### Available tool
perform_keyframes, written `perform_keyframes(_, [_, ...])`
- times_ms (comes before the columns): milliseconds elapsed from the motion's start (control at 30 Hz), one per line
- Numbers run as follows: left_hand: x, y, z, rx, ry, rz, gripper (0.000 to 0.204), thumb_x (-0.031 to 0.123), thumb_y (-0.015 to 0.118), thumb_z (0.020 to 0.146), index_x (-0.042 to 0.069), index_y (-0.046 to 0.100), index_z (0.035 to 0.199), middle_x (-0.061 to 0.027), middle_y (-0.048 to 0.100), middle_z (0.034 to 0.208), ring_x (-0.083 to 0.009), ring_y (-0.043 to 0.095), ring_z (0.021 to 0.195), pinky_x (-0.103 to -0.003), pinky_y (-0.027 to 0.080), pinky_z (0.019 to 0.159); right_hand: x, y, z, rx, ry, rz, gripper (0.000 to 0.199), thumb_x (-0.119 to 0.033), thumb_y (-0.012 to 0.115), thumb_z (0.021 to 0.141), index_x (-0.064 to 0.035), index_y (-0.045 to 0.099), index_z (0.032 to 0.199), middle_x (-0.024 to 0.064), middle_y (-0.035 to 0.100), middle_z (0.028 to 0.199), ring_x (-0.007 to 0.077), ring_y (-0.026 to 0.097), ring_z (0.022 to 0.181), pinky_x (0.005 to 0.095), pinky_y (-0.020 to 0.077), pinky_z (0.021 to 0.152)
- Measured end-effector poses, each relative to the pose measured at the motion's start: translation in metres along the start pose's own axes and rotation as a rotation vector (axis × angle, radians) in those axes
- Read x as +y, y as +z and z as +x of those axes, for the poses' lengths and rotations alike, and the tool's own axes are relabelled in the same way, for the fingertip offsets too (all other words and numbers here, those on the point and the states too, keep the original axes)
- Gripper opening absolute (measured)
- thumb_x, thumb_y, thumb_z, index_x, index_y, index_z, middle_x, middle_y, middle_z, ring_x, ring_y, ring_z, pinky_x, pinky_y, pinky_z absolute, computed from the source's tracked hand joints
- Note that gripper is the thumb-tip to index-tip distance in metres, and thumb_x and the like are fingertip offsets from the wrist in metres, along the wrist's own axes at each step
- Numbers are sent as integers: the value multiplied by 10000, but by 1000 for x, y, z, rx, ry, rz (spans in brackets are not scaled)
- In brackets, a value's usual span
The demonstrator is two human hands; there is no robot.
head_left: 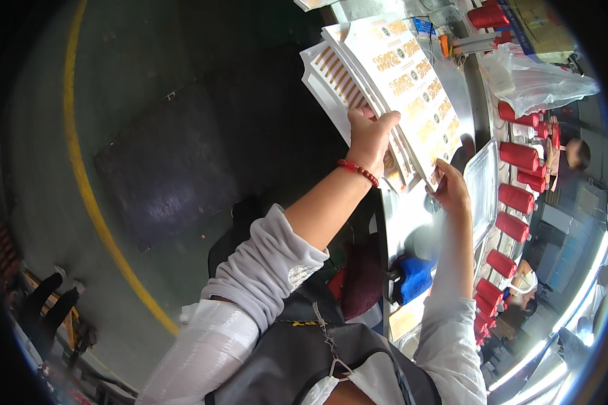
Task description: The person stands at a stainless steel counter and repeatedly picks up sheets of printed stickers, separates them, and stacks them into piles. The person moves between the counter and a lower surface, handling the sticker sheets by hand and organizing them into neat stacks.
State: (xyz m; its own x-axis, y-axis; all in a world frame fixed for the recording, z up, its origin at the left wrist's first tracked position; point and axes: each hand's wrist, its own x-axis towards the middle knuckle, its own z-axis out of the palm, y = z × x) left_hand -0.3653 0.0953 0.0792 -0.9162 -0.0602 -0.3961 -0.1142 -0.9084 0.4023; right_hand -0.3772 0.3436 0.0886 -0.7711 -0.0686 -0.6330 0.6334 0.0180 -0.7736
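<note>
A stack of printed sticker sheets point(412, 81), white with rows of gold lettering and dark round marks, is held up over the workbench's left edge. My left hand point(371, 138), with a red bead bracelet at the wrist, grips the stack's near left edge, thumb on top and fingers hidden beneath. At the near right corner my right hand point(450, 189) pinches the sheets between thumb and fingers. Lower sheets with gold stripes point(334, 73) fan out on the left under the top ones.
Red bottle-like containers point(517, 198) line the bench's far side. A clear plastic tray point(482, 185) lies beside my right hand, a clear bag point(530, 81) farther up. Blue cloth point(412, 278) rests at the near edge. Other people sit across. A yellow line point(91, 189) crosses the floor at left.
</note>
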Motion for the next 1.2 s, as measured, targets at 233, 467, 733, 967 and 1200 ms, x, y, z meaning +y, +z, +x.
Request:
perform_keyframes(233, [-26, 7, 3, 1, 217, 130, 516, 15, 623, 812, -12, 389, 1271, -136, 533, 1198, -220, 525, 1118, -351, 412, 958, 5, 12, -12, 73, -128, -133, 222, -209, 570, 897, 5, 562, 957, 17, 570, 710, 94, 521, 562, 249, 427, 487])
perform_keyframes(467, [-39, -8, 14, -73, 301, 13, 456, -75, 556, 781, -77, 393, 1206, -179, 526, 1175, -238, 555, 1078, -342, 443, 945, 22, 37, -29, 121, -190, -234, 253, -264, 596, 901, -15, 570, 939, -31, 471, 640, 65, 405, 527, 239, 400, 514])
perform_keyframes(733, [-14, -41, -57, -304, 356, -57, 491, 53, 614, 822, -26, 431, 1271, -95, 549, 1183, -161, 523, 1081, -328, 398, 948, 59, 43, -69, -90, -389, 92, 520, -135, 643, 810, 57, 436, 1246, 108, 585, 1082, 193, 585, 956, 323, 470, 847])
perform_keyframes(967, [41, -193, -178, 13, 508, 118, 557, 119, 613, 761, -28, 454, 1275, -136, 571, 1204, -254, 580, 1077, -393, 459, 941, 146, 158, -136, -397, -164, 164, 571, -96, 711, 785, 22, 426, 1266, 121, 566, 1179, 220, 562, 1070, 349, 463, 916])
perform_keyframes(1200, [72, -330, -275, 300, 625, 237, 579, 81, 604, 801, -7, 391, 1332, -135, 532, 1259, -250, 535, 1142, -389, 440, 959, 278, 275, -114, -542, 28, 363, 482, -93, 644, 850, 3, 406, 1258, 124, 573, 1149, 228, 589, 1037, 377, 522, 847])
